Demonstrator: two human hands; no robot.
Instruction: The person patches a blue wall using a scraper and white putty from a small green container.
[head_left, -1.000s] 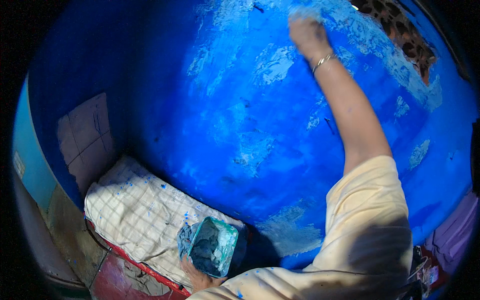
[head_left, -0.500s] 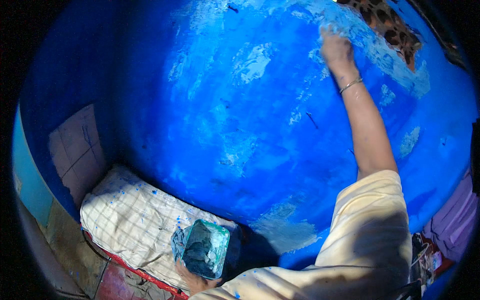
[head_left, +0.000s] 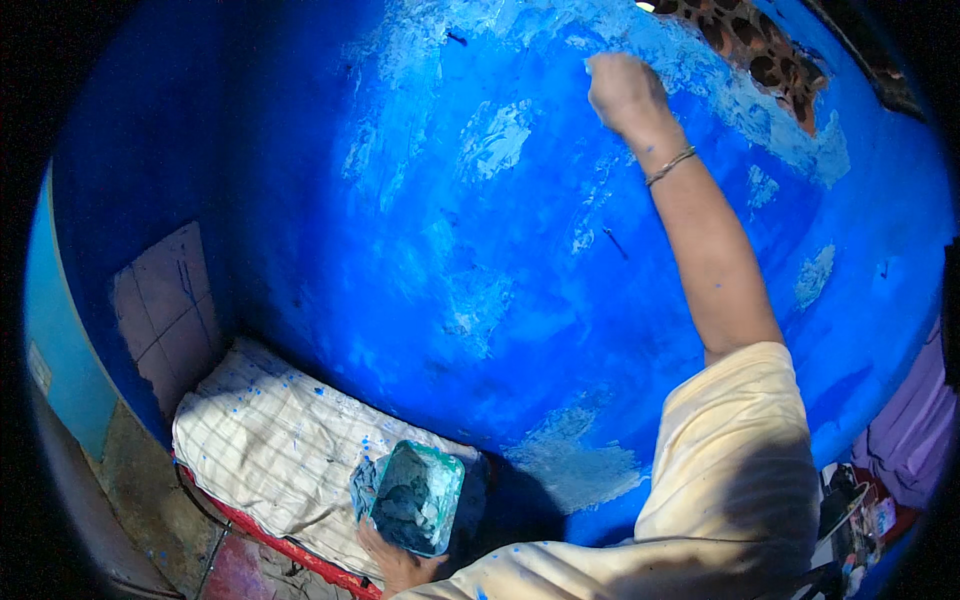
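Observation:
My left hand (head_left: 398,562) grips a green rectangular tub (head_left: 457,490) by its near side, low in the view. Grey-blue paste (head_left: 405,508) coats the tub's inside and lies in its bottom. A grey-blue smeared lump or rag (head_left: 364,485) shows at the tub's left side. High up, my right hand (head_left: 628,95) is closed in front of the blue wall (head_left: 390,290), its back toward me. Whatever the fingers hold is hidden behind them. Pale patches (head_left: 497,140) of spread paste mark the wall around that hand.
A paint-spotted pale checked cloth (head_left: 265,430) covers a red-edged low surface beneath the tub. Perforated brown blocks (head_left: 765,55) fill a wall opening at upper right. Purple fabric (head_left: 905,430) hangs at right, above cluttered items (head_left: 850,515). Bare tile (head_left: 170,310) shows at left.
My right hand has moved left along the wall, away from the perforated blocks. My left hand keeps its hold on the tub, which has hardly shifted.

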